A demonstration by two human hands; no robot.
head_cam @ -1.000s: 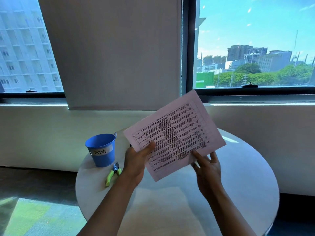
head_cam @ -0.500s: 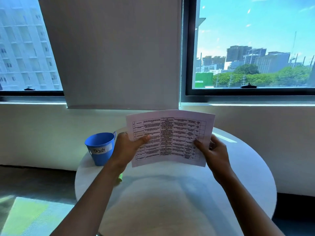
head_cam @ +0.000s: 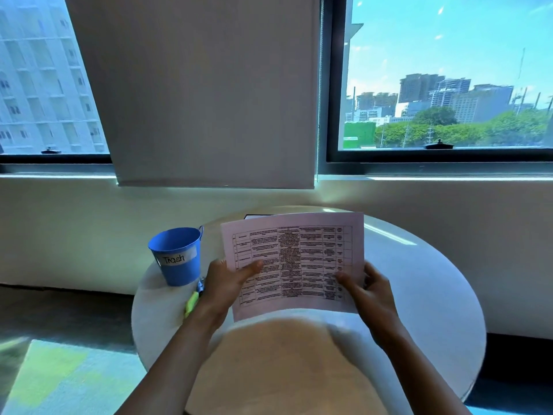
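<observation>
Round white table point(head_cam: 419, 310) stood under bright windows. Printed sheet point(head_cam: 294, 262) was held level above it, left hand point(head_cam: 227, 284) and right hand point(head_cam: 363, 290) each pinching a lower side edge, thumbs on top, probably to read. Blue trash bucket point(head_cam: 178, 256) stood left, handy for scraps.

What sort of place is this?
Probably an office or lounge high in a city building: a round table beside wide windows overlooking towers, and a printed sheet held in the left hand and right hand, near a blue bucket labelled Trash.
</observation>
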